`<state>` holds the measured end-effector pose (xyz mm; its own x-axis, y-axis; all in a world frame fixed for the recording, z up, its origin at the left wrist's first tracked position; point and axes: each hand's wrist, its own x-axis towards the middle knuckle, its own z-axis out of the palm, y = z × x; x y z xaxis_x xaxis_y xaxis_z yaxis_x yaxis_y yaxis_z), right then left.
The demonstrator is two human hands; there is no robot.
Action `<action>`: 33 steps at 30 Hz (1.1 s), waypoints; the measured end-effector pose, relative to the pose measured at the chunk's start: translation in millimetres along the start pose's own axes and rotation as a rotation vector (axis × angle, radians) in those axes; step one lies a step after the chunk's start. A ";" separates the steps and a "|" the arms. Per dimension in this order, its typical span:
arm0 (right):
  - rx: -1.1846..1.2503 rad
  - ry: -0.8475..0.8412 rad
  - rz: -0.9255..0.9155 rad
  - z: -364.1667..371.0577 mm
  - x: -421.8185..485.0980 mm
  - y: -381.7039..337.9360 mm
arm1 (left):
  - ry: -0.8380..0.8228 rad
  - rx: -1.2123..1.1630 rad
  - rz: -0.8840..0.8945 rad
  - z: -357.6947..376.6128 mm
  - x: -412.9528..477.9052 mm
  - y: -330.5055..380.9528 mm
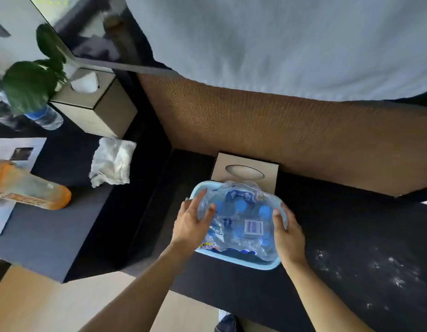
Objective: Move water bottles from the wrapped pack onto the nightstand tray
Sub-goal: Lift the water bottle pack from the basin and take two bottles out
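A plastic-wrapped pack of water bottles (241, 216) with blue caps and a barcode label sits inside a light blue tray (241, 261) on a black surface. My left hand (192, 224) presses against the pack's left side, fingers spread on the wrap. On the pack's right side rests my right hand (287, 232), its thumb on the wrap. Both hands grip the pack between them. A single water bottle (48, 118) with a blue label lies on the black nightstand at the far left, partly behind a green plant.
A tissue box (246, 172) stands just behind the tray. On the nightstand are another tissue box (97, 101), a crumpled white cloth (111, 161), an orange bottle (30, 188), papers and a plant (32, 80). A bed with white sheet fills the back.
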<state>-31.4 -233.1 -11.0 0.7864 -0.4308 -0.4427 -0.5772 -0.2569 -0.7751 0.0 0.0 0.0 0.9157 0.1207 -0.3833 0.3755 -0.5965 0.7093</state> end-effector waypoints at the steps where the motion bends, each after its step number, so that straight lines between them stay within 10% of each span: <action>1: 0.041 -0.006 -0.018 1.5 1.7 3.7 | 0.016 0.011 0.017 1.9 0.9 -1.8; 17: 0.446 0.125 -0.016 -6.2 -4.4 -25.2 | 0.201 -0.098 0.228 13.0 -5.9 40.6; 33: 0.589 0.301 -0.199 -241.6 -29.4 -27.9 | 0.375 -0.093 0.520 85.6 -132.8 209.8</action>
<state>-91.6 -422.3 132.6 0.7207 -0.6671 -0.1883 -0.1456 0.1199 -0.9820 -55.1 -209.1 149.1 0.9629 0.1132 0.2450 -0.1354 -0.5827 0.8013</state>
